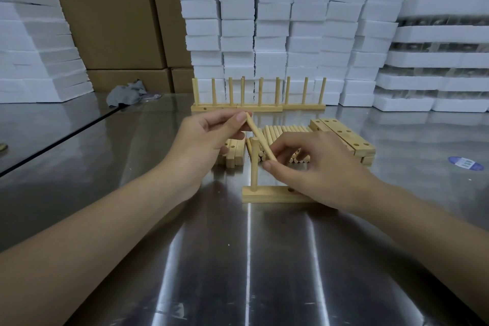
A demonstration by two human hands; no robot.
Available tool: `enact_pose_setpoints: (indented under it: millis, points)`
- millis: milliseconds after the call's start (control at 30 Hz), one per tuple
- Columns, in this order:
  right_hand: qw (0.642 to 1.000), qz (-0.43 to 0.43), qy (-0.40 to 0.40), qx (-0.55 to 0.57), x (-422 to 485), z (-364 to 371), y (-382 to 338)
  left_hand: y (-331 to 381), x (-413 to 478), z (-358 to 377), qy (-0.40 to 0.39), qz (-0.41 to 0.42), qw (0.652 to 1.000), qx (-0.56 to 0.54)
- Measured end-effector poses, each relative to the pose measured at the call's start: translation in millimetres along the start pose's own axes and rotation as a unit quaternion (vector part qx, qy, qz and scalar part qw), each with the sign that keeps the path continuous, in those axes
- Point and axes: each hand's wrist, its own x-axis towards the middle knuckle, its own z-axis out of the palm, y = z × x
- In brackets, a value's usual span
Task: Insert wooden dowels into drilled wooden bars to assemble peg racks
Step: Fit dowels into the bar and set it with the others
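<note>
A brushed steel table (248,259) throws back long streaks of light. Stacks of white foam blocks (275,24) rise along its far side, with brown cartons (119,21) and a crumpled grey rag (127,92) at far left. Finished peg racks (238,107) stand in a row before the foam.

The left hand (209,137) pinches the upper end of a slanted dowel (262,139) and the right hand (312,164) pinches its lower end. They hold it just above the near bar (264,196), which lies flat with one upright dowel (254,167) in its left hole.

The right hand hides the bar's right end. The hands also cover part of the loose dowels (280,131) and the left of two bar stacks (344,137).

One carton shows a large "P" (cut off at the frame's top). The blue sticker (467,163) at right is too small to read.
</note>
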Motion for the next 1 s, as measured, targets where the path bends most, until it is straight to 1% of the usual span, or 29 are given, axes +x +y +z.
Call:
enact_pose_setpoints:
  millis: [200, 433, 667, 767, 1000]
  points:
    - [1.0, -0.002, 0.0, -0.026, -0.1, -0.2, 1.0, 2.0, -0.6, 1.5, -0.009, -0.014, 1.0, -0.007]
    - [0.999, -0.009, -0.008, -0.036, -0.3, 1.3, 3.1, 5.0, -1.5, 0.8, -0.05, -0.033, 0.998, -0.027]
    - [0.999, -0.012, -0.014, -0.046, -0.6, 1.5, 5.8, 5.8, -2.4, 1.3, -0.082, -0.016, 0.996, -0.022]
    - [0.999, -0.012, -0.01, -0.05, -0.3, 1.7, 6.2, 5.3, -2.6, 0.8, -0.083, -0.016, 0.996, -0.018]
    - [0.999, -0.023, -0.019, -0.037, -1.8, 1.3, 7.3, 4.8, -2.8, 0.8, -0.056, -0.035, 0.998, -0.021]
